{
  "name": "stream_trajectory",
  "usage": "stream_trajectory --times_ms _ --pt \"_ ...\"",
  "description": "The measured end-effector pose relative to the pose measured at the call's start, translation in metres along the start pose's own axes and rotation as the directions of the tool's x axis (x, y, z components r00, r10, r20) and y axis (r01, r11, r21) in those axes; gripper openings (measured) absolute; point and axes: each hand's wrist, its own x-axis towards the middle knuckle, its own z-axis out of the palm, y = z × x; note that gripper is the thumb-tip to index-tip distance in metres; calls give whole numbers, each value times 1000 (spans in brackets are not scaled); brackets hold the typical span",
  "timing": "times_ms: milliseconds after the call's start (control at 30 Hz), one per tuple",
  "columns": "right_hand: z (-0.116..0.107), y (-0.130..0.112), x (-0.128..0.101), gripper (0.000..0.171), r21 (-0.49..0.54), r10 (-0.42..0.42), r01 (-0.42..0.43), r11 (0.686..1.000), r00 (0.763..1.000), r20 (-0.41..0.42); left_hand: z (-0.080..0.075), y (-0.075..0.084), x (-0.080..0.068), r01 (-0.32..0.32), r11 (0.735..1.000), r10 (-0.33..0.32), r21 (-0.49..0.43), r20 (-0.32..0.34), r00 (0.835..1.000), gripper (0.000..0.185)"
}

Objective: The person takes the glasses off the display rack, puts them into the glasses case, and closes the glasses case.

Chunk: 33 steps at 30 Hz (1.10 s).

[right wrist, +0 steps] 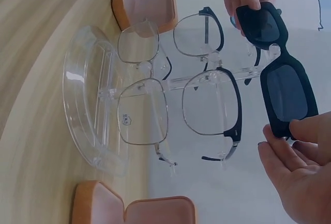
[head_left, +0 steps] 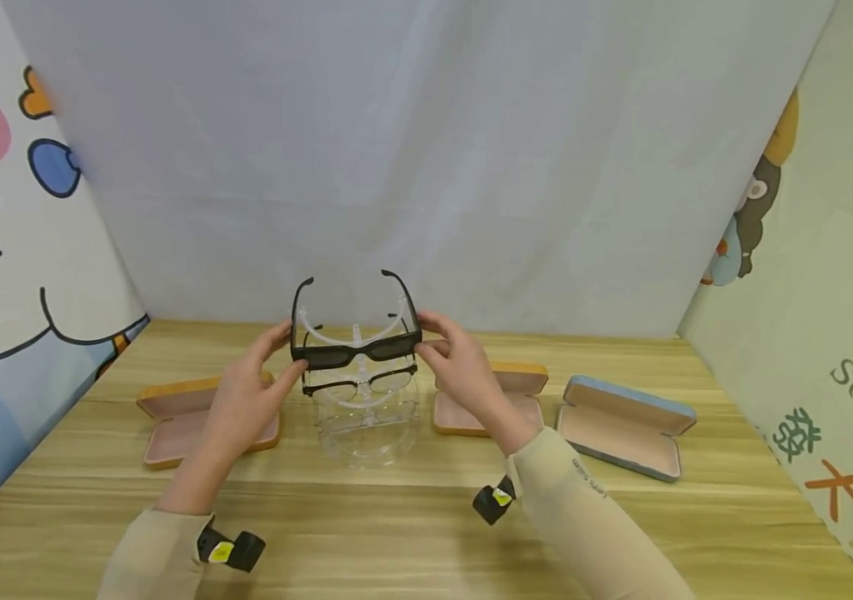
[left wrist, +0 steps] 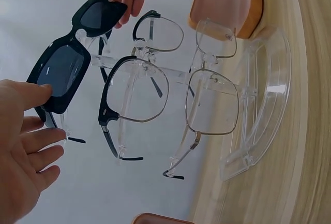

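Observation:
Black sunglasses [head_left: 354, 352] with dark lenses sit at the top of a clear plastic display stand [head_left: 366, 454], temples pointing back. My left hand [head_left: 244, 400] pinches their left end between thumb and fingers; my right hand [head_left: 464, 367] pinches the right end. In both wrist views the bridge is at the stand's top nose piece. Below hang half-rim glasses with a black browline [left wrist: 106, 94], and under those, thin metal-rimmed glasses [right wrist: 143, 113]. The clear curved base stands on the table.
Open eyeglass cases lie around the stand: an orange one [head_left: 163, 442] at left, another orange one [head_left: 456, 417] behind my right forearm, and a blue one [head_left: 621, 429] at right. All rest on a wood-grain table [head_left: 366, 533]. A pale cloth [head_left: 456, 167] hangs behind.

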Motion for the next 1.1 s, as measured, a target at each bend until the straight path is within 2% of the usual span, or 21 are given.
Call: stream_trajectory --times_ms 267,467,600,833,1100 --pt "-10 -9 -4 44 95 -17 15 995 1000 20 -3 6 1 -32 999 30 -34 -57 998 56" --pt "-22 -12 -12 45 142 -41 38 989 999 14 2 14 4 -93 991 79 -98 -137 987 53" --pt "-30 -13 -18 45 180 -48 48 982 999 -4 5 22 6 -111 983 86 -150 -160 983 52" --pt "-43 -14 -30 44 229 -55 65 971 997 -49 12 35 8 -94 933 60 -348 -108 992 51" --pt "-59 -5 -45 44 186 -38 53 981 996 -86 25 48 9 -61 910 46 -410 -45 998 51"
